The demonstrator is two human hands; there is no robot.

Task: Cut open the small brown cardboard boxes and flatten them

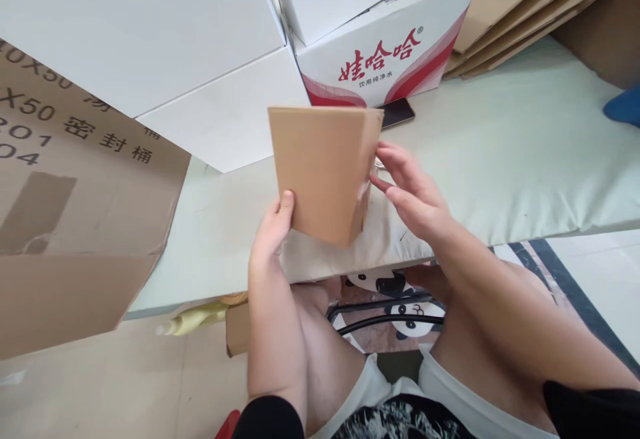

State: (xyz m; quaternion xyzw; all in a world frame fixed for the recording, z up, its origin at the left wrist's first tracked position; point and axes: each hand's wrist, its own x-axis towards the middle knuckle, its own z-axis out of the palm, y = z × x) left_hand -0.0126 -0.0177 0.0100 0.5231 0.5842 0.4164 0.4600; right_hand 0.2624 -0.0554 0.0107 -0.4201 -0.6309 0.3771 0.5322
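Note:
A brown cardboard box [320, 169] is held up and tilted over the padded surface in front of me. Clear tape shows along its right edge, partly blurred. My left hand [274, 224] grips the lower left edge, with the thumb on the near face and the other fingers hidden behind. At the right edge is my right hand [413, 192], its fingers apart and the fingertips at the taped side. Whether they press on it I cannot tell. Behind the box, a dark phone [399, 113] lies partly covered.
Large white boxes [220, 106] and a white and red printed carton [383, 66] stand at the back. A big printed carton [95, 212] is at left. Flattened cardboard [520, 19] is stacked at back right on the pale green padded surface [515, 159]. A blue object [623, 106] shows at far right.

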